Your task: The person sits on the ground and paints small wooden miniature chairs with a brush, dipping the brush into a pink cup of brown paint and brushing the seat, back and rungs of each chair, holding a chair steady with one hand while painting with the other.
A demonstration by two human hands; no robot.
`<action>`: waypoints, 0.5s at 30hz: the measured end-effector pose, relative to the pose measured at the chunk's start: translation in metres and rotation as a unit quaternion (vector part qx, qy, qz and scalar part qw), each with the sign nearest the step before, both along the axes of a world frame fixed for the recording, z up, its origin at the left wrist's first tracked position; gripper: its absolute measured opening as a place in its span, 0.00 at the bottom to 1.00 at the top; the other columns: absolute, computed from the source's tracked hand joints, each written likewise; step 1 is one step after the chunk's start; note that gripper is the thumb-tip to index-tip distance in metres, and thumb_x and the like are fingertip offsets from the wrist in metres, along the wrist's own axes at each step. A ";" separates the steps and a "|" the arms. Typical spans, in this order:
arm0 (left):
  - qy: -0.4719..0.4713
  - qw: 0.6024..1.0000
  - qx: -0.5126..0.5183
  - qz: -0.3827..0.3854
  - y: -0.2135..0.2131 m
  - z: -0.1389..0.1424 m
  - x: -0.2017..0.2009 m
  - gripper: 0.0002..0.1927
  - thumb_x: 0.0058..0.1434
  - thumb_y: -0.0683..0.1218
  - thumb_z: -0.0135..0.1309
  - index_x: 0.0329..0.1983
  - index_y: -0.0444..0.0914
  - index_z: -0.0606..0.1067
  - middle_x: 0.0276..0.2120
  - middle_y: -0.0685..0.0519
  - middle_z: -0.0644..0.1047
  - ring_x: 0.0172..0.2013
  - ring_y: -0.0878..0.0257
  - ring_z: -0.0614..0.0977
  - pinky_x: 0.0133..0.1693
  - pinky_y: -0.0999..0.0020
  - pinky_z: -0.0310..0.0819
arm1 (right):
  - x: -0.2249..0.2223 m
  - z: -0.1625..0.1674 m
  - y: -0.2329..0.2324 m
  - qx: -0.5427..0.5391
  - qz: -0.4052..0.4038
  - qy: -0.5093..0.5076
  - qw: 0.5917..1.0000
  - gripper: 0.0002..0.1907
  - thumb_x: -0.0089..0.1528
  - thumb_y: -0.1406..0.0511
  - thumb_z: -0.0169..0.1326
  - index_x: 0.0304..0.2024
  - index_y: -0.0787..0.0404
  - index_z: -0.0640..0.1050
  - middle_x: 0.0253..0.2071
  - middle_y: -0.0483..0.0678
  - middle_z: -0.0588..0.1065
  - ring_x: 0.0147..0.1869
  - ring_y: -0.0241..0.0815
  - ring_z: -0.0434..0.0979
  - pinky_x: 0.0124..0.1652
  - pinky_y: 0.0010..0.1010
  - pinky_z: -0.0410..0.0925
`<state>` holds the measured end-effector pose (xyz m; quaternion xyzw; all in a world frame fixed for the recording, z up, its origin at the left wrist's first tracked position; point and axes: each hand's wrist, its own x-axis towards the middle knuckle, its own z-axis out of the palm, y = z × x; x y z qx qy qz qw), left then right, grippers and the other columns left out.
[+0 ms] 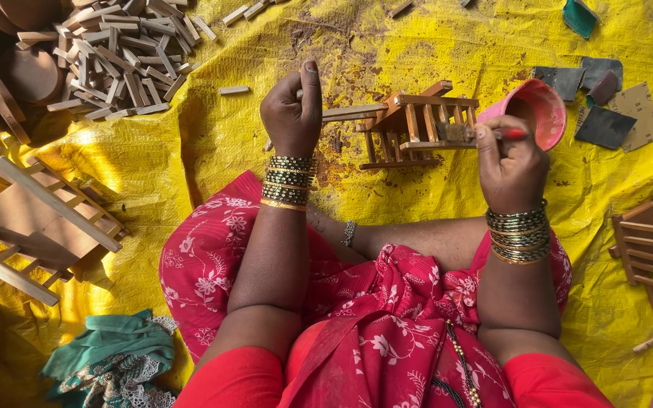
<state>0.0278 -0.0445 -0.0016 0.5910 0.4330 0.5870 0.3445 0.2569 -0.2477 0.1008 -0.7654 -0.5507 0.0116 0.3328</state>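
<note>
Left hand [292, 108] gripping wooden frame [417, 125], pink bowl [542, 109] behind

Both forearms run up from my lap, roughly parallel, each wrist stacked with bangles. My left hand [292, 106] is curled into a fist, back of the hand toward me, thumb raised straight and pressed alongside the knuckles. My right hand [509, 165] sits slightly lower, fingers [487, 143] bunched in a pinch, wrist bent a little inward. The hands are well apart, neither touching the other.
</note>
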 end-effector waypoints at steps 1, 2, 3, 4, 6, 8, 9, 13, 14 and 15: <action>-0.002 1.000 -0.002 0.000 0.001 0.000 0.000 0.26 0.74 0.52 0.53 0.19 0.39 0.68 0.15 0.60 0.63 0.18 0.71 0.61 0.22 0.69 0.50 | -0.001 -0.001 0.002 0.045 0.024 0.019 0.999 0.05 0.76 0.71 0.56 0.51 0.70 0.75 0.41 0.52 0.80 0.43 0.36 0.81 0.43 0.26 0.73; -0.004 1.000 -0.004 0.000 0.001 0.000 0.000 0.26 0.73 0.51 0.53 0.18 0.39 0.68 0.15 0.60 0.63 0.18 0.71 0.61 0.22 0.69 0.49 | -0.003 -0.004 0.007 0.089 0.050 0.038 0.994 0.05 0.78 0.72 0.55 0.52 0.69 0.74 0.44 0.52 0.80 0.46 0.35 0.82 0.47 0.25 0.74; -0.003 1.000 -0.004 0.001 0.001 0.000 0.000 0.25 0.73 0.51 0.54 0.18 0.39 0.68 0.14 0.60 0.63 0.18 0.71 0.61 0.22 0.69 0.50 | -0.004 -0.008 0.011 0.133 0.077 0.059 0.986 0.04 0.80 0.72 0.54 0.53 0.69 0.74 0.47 0.52 0.80 0.49 0.35 0.82 0.50 0.24 0.75; 0.000 1.000 -0.005 0.001 0.000 0.000 0.000 0.25 0.73 0.51 0.54 0.18 0.39 0.68 0.14 0.59 0.63 0.18 0.71 0.61 0.22 0.69 0.50 | -0.005 -0.010 0.014 0.124 0.071 0.052 0.988 0.04 0.79 0.72 0.54 0.54 0.69 0.74 0.48 0.52 0.80 0.49 0.35 0.82 0.50 0.25 0.75; 0.001 1.000 -0.006 0.001 0.000 0.001 -0.001 0.24 0.73 0.51 0.54 0.19 0.40 0.69 0.14 0.60 0.64 0.18 0.71 0.61 0.22 0.69 0.51 | -0.005 -0.014 0.018 0.108 0.054 0.039 0.992 0.06 0.77 0.72 0.55 0.55 0.69 0.74 0.48 0.51 0.81 0.49 0.35 0.82 0.49 0.26 0.75; -0.001 1.000 -0.009 0.006 0.000 0.002 -0.001 0.22 0.73 0.50 0.53 0.21 0.40 0.72 0.15 0.60 0.64 0.18 0.72 0.63 0.22 0.70 0.52 | -0.002 -0.010 0.015 0.090 0.051 0.022 0.994 0.06 0.76 0.72 0.56 0.53 0.69 0.74 0.46 0.52 0.81 0.48 0.36 0.82 0.48 0.26 0.74; 0.001 1.000 -0.009 0.008 0.000 0.003 -0.001 0.23 0.73 0.50 0.54 0.20 0.40 0.71 0.15 0.60 0.64 0.18 0.72 0.62 0.22 0.70 0.52 | -0.001 -0.006 0.011 0.078 0.048 0.015 0.996 0.06 0.76 0.72 0.56 0.53 0.69 0.74 0.45 0.53 0.80 0.47 0.36 0.82 0.48 0.27 0.74; 0.012 1.000 -0.003 0.013 0.001 0.003 0.000 0.25 0.73 0.51 0.54 0.19 0.39 0.69 0.15 0.59 0.64 0.18 0.71 0.61 0.23 0.69 0.51 | 0.007 0.011 -0.003 0.052 0.016 0.089 0.995 0.05 0.77 0.71 0.55 0.52 0.69 0.74 0.43 0.51 0.80 0.45 0.34 0.82 0.47 0.26 0.76; 0.016 1.000 -0.001 0.014 0.001 0.002 0.000 0.25 0.74 0.51 0.54 0.19 0.39 0.68 0.15 0.59 0.64 0.18 0.71 0.61 0.23 0.69 0.51 | 0.007 0.011 -0.004 0.066 0.017 0.107 0.992 0.05 0.78 0.70 0.55 0.52 0.69 0.74 0.44 0.50 0.80 0.46 0.34 0.82 0.48 0.26 0.76; 0.008 1.000 0.000 0.010 0.001 0.002 0.000 0.24 0.73 0.51 0.54 0.20 0.40 0.70 0.15 0.60 0.65 0.18 0.71 0.62 0.22 0.70 0.52 | 0.007 0.011 -0.003 0.079 0.019 0.125 0.989 0.05 0.79 0.70 0.55 0.53 0.69 0.74 0.44 0.50 0.80 0.47 0.33 0.82 0.49 0.26 0.77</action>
